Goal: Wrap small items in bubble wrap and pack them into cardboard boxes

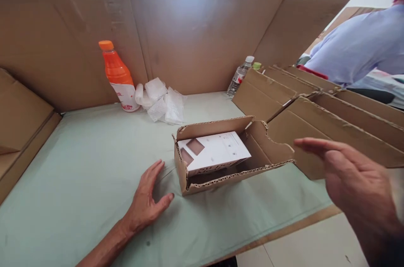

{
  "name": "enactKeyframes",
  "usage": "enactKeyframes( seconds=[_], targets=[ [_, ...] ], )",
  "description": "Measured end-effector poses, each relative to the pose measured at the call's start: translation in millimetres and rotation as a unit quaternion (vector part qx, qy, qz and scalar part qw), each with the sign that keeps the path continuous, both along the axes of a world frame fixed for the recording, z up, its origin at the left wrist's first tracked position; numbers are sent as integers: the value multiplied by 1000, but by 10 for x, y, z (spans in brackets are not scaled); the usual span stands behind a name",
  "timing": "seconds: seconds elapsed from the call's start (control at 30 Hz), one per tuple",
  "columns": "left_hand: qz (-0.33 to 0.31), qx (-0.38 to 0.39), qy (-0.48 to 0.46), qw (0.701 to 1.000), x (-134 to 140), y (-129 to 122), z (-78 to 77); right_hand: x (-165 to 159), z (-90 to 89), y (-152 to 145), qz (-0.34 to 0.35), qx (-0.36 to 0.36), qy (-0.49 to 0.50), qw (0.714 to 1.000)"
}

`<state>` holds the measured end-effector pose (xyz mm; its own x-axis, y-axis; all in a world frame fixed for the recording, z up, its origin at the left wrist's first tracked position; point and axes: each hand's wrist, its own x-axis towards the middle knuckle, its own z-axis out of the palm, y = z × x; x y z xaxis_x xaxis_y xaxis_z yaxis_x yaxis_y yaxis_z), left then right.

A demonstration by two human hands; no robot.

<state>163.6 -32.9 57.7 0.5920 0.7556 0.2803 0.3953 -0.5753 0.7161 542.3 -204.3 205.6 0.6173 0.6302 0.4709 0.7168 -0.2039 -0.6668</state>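
In front of me an open brown cardboard box [217,188] stands on the pale green cloth. Inside it, tilted toward the left end, lies a white carton [221,147] with brown diamond shapes on its top. My left hand [148,199] is just left of the box, thumb and fingers apart, holding nothing. On the other side my right hand [353,170] hovers beyond the box's right end, fingers stretched out and nothing in its grasp. Neither hand touches the box.
An orange-capped bottle [120,77] and crumpled bubble wrap [162,100] stand at the back left. A clear water bottle [240,77] is behind divided cardboard bins [303,128] at right. Tall cardboard panels [202,39] wall the back. A person in a blue shirt [362,44] leans nearby.
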Motion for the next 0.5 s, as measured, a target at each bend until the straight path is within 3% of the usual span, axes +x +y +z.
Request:
enactKeyframes(
  seconds=[0.1,0.17,0.23,0.37,0.5],
  targets=[
    [-44,-62,-36,996,214,-200,154,-11,-494,12,1,25,265,964],
    [-59,-96,-64,992,353,-270,221,-111,-772,97,38,-10,341,939],
    [-50,-109,-92,988,436,-280,243,-276,-938,203,73,-26,374,924],
    [53,-109,-120,985,333,-152,197,-647,-1011,459,148,-32,379,913],
    [184,-110,-138,967,-122,136,165,-1062,-1019,921,289,-58,352,888]
  ],
)
